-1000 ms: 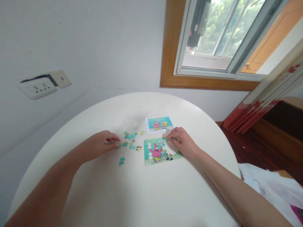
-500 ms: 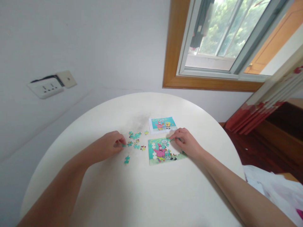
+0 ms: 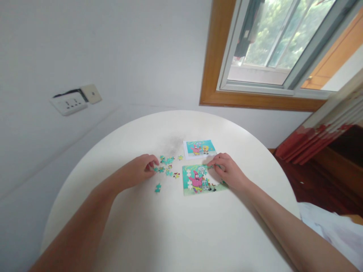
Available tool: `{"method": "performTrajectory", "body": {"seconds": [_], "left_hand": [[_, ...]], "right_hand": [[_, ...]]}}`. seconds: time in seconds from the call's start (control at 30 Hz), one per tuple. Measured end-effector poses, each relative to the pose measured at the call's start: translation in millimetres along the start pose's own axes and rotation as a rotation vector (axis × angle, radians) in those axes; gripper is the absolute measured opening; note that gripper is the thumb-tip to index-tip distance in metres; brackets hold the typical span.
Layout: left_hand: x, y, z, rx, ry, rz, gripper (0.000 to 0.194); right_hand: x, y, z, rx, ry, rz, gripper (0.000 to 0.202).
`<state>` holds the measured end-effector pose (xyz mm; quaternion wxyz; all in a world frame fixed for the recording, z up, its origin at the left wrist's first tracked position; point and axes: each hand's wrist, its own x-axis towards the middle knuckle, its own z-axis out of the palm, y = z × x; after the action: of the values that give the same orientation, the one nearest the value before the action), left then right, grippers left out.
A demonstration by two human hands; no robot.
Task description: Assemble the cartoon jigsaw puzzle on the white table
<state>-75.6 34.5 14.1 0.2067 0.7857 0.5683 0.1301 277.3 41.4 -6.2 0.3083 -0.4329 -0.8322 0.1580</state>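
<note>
My left hand (image 3: 144,168) rests at the left side of the loose puzzle pieces (image 3: 169,160), fingers curled and fingertips on a small teal puzzle piece (image 3: 155,169). A single green puzzle piece (image 3: 158,188) lies apart, nearer to me. Over the upper right of the partly filled jigsaw puzzle (image 3: 196,182), my right hand (image 3: 227,172) is closed in a pinch, with a bit of teal puzzle piece (image 3: 218,166) showing between thumb and fingers. The puzzle shows a pink starfish figure and has white gaps; its right part is hidden under this hand.
A reference picture card (image 3: 200,148) lies just behind the puzzle on the round white table (image 3: 170,226). Beyond the table stand a wall with a socket (image 3: 70,104) and a wood-framed window (image 3: 210,75). A red and white curtain (image 3: 309,132) hangs at the right.
The view has shifted slightly, so everything appears a little further right. Both hands keep nearly the same places relative to the pieces and the puzzle.
</note>
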Motion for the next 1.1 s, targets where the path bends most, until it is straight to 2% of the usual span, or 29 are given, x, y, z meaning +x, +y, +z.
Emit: {"method": "performTrajectory", "body": {"seconds": [0.27, 0.5, 0.63, 0.8, 0.87, 1.0, 1.1], "left_hand": [[1.2, 0.9, 4.3, -0.007, 0.023, 0.062, 0.036], [0.9, -0.8, 3.1, 0.001, 0.034, 0.061, 0.035], [2.9, -1.7, 4.6, 0.003, 0.032, 0.061, 0.032], [3.9, -3.7, 5.6, -0.023, 0.043, 0.076, 0.031], [3.5, -4.5, 5.1, -0.044, 0.046, 0.07, 0.031], [2.8, -7.5, 4.9, -0.063, 0.074, 0.068, 0.03], [5.1, -10.4, 8.8, -0.048, 0.131, 0.08, 0.026]], "right_hand": [[6.4, -8.6, 4.8, -0.049, -0.039, -0.082, 0.032], [24.1, -25.8, 3.2, -0.112, -0.159, -0.173, 0.026], [37.3, -35.4, 18.5, -0.123, -0.224, -0.241, 0.026], [57.1, -50.9, 44.6, -0.125, -0.247, -0.278, 0.032], [65.5, -57.3, 52.2, -0.179, -0.258, -0.252, 0.033], [83.0, -66.4, 60.7, -0.32, -0.2, -0.076, 0.03], [93.6, -69.4, 64.1, -0.322, -0.21, -0.014, 0.03]]}}
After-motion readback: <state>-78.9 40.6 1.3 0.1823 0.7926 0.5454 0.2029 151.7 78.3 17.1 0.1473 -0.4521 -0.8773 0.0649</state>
